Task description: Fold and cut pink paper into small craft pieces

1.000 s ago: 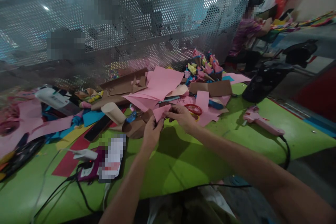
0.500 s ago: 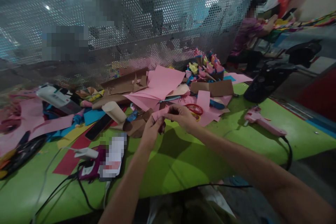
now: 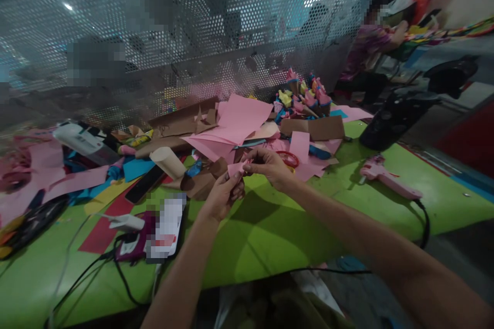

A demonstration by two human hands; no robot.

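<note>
Between my two hands is a small piece of pink paper [image 3: 234,168], held above the green table. My left hand [image 3: 224,193] grips its lower side, with the fingers curled under it and the thumb on top. My right hand [image 3: 266,165] pinches the paper's right end between thumb and fingertips. Just behind the hands lie larger pink paper sheets [image 3: 243,118] and crumpled brown paper [image 3: 198,182]. Scissors with red handles [image 3: 286,159] rest beside my right hand, partly hidden by it.
A pink glue gun [image 3: 388,179] lies at the right, near a black bin-like container [image 3: 397,118]. On the left are a phone [image 3: 165,229], a purple power adapter [image 3: 135,241] with cables, and a cardboard tube [image 3: 168,163]. Paper flowers [image 3: 301,95] stand at the back; a person [image 3: 366,46] sits beyond.
My fingers have shifted on the pink paper, and it now shows as a smaller, more folded shape. The left hand has turned slightly, its curled fingers more visible. The view has moved a little.
</note>
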